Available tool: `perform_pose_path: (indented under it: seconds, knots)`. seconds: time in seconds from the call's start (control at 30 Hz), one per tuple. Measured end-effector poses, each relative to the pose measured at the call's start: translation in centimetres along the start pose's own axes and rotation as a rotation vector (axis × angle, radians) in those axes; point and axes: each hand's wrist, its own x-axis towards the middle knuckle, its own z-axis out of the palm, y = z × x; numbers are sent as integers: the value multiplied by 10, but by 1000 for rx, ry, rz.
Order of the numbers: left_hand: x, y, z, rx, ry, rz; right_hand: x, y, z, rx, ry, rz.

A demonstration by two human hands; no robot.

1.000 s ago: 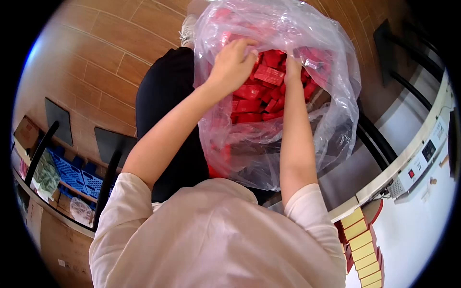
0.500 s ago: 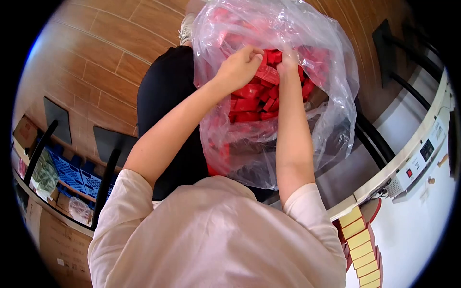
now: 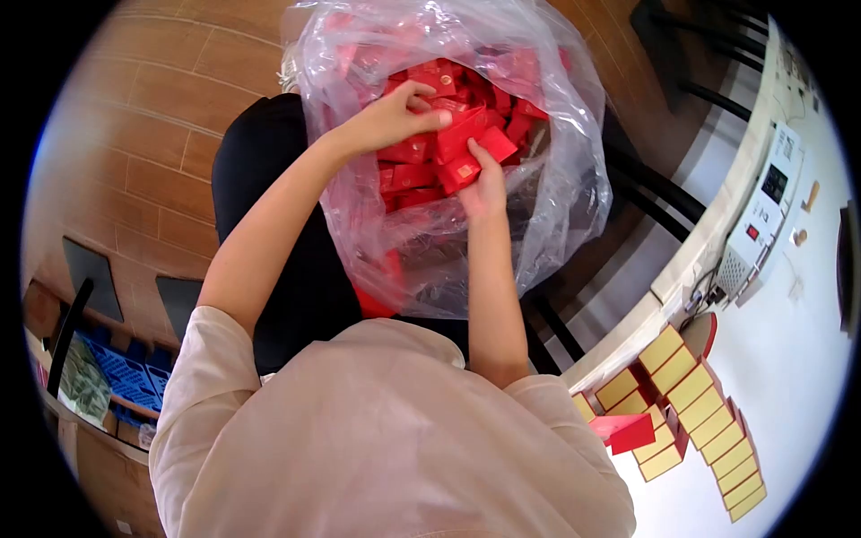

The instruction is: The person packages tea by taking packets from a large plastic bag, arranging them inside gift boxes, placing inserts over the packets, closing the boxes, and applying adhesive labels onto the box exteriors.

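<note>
A clear plastic bag (image 3: 547, 215) stands open in front of me, filled with small red paper boxes (image 3: 408, 175), some with a gold mark. Over the boxes, my right hand (image 3: 487, 186) is closed around red paper boxes (image 3: 460, 170), thumb on top. My left hand (image 3: 395, 118) is beside it with bent fingers. Its thumb tip meets the upper edge of the held red pieces; what lies under its fingers is partly hidden. How many pieces are held I cannot tell.
At right, a white table (image 3: 798, 359) carries rows of yellow-faced boxes (image 3: 700, 403), a red box (image 3: 632, 432) and a white device (image 3: 762, 211) with a red switch. Blue crates (image 3: 121, 368) stand lower left. Black table legs (image 3: 655, 193) rise right of the bag.
My right hand has come up out of the pile, toward me, with red boxes in it. My left hand has joined it. The view has shifted right, showing more of the table.
</note>
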Motion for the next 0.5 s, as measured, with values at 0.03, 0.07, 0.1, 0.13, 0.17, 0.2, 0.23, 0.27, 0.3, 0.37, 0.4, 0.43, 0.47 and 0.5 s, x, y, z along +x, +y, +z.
perform_pose_path:
  seconds: [0.03, 0.07, 0.1, 0.13, 0.17, 0.2, 0.23, 0.27, 0.3, 0.37, 0.4, 0.43, 0.47, 0.5]
  knots:
    - [-13, 14, 5, 10, -150, 0, -8, 2, -1, 44, -36, 2]
    - [-21, 25, 6, 64, -247, 13, -15, 5, 3, 31, -20, -18]
    - [-22, 17, 12, 115, -226, 202, -23, 7, 11, -15, -27, -68]
    - [-20, 10, 14, 160, -204, 157, -31, 9, 19, -92, -28, -124]
    - [-20, 9, 15, 206, -178, 111, -36, 10, 23, -171, -31, -177]
    - [-18, 5, 13, 207, -180, 113, -37, 8, 22, -170, -31, -180]
    - [-15, 0, 10, 223, -182, 138, -37, 3, 22, -134, -36, -189]
    - [-14, 1, 8, 240, -184, 164, -37, -4, 21, -98, -42, -198]
    - [-14, 1, 7, 239, -183, 166, -41, -14, 23, -115, -34, -148]
    - [-15, 3, 6, 237, -290, 90, -39, -21, 16, -389, -24, -124]
    - [-16, 5, 5, 234, -290, 93, -39, -20, 13, -392, -23, -126]
    - [-16, 7, 5, 245, -281, 124, -38, -19, 11, -527, 3, -185]
    - [-17, 12, 4, 254, -271, 155, -39, -19, 13, -662, 30, -243]
    - [-17, 16, 4, 249, -269, 157, -39, -18, 15, -667, 30, -244]
